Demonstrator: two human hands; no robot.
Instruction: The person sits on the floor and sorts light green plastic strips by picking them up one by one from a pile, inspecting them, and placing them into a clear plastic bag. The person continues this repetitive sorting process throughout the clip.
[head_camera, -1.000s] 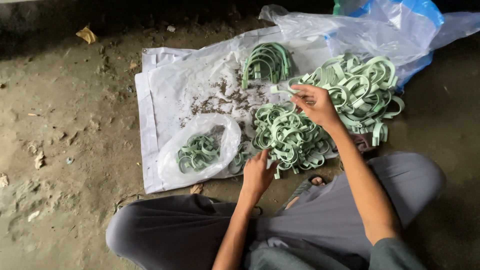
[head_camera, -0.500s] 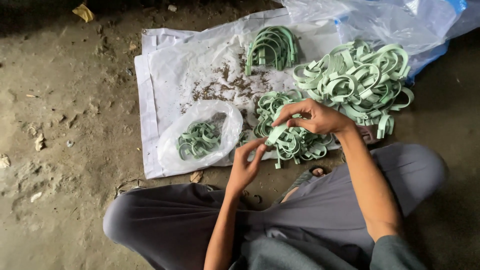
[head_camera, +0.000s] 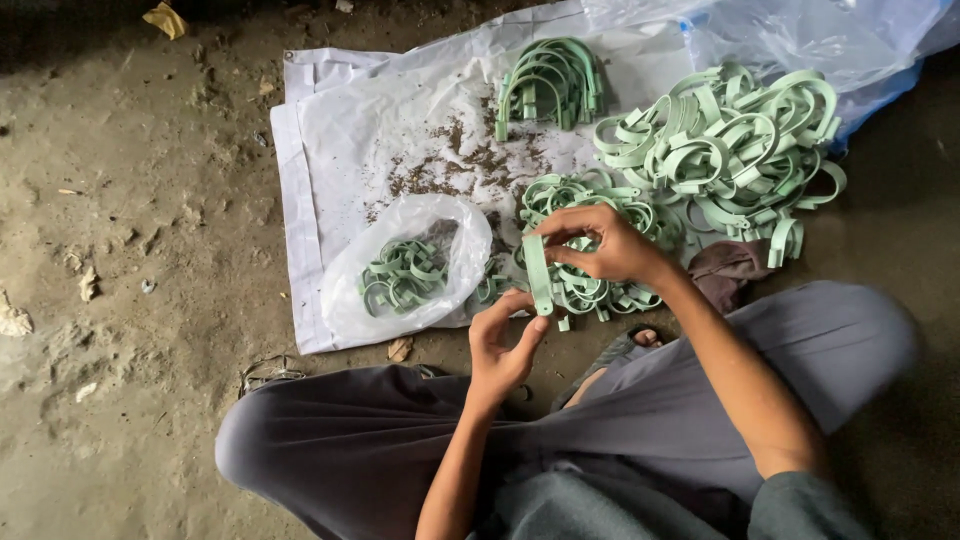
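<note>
We are holding one pale green plastic clip (head_camera: 538, 272) upright in our right hand (head_camera: 605, 248), pinching its top; our left hand (head_camera: 502, 340) is touching its lower end, apparently gripping. Likely sorting: next, a steady placement into the clear bag (head_camera: 405, 268) left of our hands.

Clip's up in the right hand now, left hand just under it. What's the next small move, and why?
Probably bring the left hand up to grip the lower end of the green clip. The right hand pinches only its top, and the left fingertips already sit beside its bottom end.
</note>
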